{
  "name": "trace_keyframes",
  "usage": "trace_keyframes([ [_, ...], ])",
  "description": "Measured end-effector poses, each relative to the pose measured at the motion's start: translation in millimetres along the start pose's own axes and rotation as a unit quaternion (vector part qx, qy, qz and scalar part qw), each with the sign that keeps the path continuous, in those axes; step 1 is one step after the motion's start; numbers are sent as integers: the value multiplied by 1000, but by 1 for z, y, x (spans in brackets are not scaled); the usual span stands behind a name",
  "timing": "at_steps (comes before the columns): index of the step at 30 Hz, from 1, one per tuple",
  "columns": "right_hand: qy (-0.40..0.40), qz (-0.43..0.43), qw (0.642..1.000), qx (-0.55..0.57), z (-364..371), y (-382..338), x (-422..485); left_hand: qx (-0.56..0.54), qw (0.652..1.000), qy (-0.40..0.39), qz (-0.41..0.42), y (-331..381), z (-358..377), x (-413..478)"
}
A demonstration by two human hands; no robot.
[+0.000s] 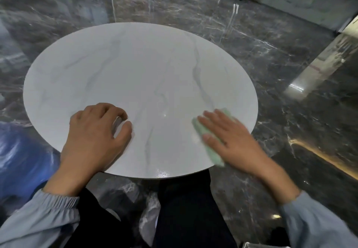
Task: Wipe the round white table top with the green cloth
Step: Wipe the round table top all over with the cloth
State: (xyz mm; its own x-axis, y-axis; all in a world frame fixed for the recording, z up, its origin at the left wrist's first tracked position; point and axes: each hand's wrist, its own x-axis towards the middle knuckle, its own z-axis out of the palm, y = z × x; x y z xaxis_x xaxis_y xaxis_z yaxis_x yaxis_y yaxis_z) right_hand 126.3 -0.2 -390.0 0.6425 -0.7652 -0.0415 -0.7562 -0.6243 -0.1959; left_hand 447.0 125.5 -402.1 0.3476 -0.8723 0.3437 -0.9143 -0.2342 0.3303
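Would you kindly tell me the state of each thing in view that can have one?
table: wet sheen by the near edge.
green cloth: flat on the table by its right edge, under the right hand.
right hand: fingers straight, pressing the green cloth.
left hand: fingers loosely curled, resting on the table, holding nothing.

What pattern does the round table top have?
The table top is white with faint grey marble-like veins, clearest in the head view.

White grey-veined table top (135, 69), pale green cloth (211, 151), dark marbled floor (271, 57)
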Motion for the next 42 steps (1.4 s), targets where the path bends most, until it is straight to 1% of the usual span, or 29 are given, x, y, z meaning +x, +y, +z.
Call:
trace_keyframes([
  [3, 16, 97, 995, 10, -14, 58, 27, 5, 1000, 0, 8, -2, 0, 0],
  [5, 26, 140, 989, 35, -26, 75, 42, 4, 1000, 2, 12, -2, 0, 0],
  [7, 13, 159, 986, 56, -29, 84, 54, 2, 1000, 1, 12, -2, 1, 0],
  [10, -14, 179, 984, 7, -24, 77, 59, -3, 1000, 4, 14, -2, 2, -1],
  [11, -26, 172, 985, -9, -21, 68, 57, -5, 1000, 7, 14, -2, 2, -1],
  [12, -37, 149, 988, -13, -17, 55, 51, -6, 1000, 11, 13, -2, 2, -1],
  [15, -59, 16, 997, -35, -5, -11, 26, -9, 1000, 19, 16, -3, 4, -1],
  [16, -67, -31, 996, -43, -2, -35, 20, -11, 1000, 22, 16, -3, 4, 0],
  [19, -95, -133, 986, -35, 9, -99, 8, -18, 999, 27, 14, -6, 4, 1],
  [21, -106, -183, 977, -28, 17, -129, 5, -30, 999, 32, 7, -7, 3, 0],
  [24, -100, -217, 971, -27, 20, -136, 5, -52, 998, 39, 2, -7, 3, 0],
  [25, -100, -211, 972, -11, 17, -130, 8, -58, 998, 38, 1, -8, 2, 0],
  [27, -92, -165, 982, 3, 9, -108, 21, -71, 997, 38, -4, -10, 2, 0],
  [29, -68, -79, 995, 10, -2, -70, 43, -89, 995, 45, -12, -12, 3, 0],
  [31, -53, 19, 998, -1, -13, -19, 69, -105, 993, 55, -24, -12, 2, 0],
  [33, -29, 108, 994, -14, -26, 33, 89, -117, 991, 61, -27, -12, 2, 1],
  [35, -13, 175, 984, -9, -34, 72, 100, -128, 989, 65, -29, -12, 2, 1],
  [38, 0, 208, 978, -12, -41, 102, 119, -132, 988, 69, -37, -12, 2, 1],
  [41, -26, 209, 977, -40, -38, 128, 145, -145, 985, 77, -44, -12, 2, 1],
  [42, -33, 224, 973, -40, -37, 131, 154, -149, 984, 80, -49, -12, 2, 1],
])
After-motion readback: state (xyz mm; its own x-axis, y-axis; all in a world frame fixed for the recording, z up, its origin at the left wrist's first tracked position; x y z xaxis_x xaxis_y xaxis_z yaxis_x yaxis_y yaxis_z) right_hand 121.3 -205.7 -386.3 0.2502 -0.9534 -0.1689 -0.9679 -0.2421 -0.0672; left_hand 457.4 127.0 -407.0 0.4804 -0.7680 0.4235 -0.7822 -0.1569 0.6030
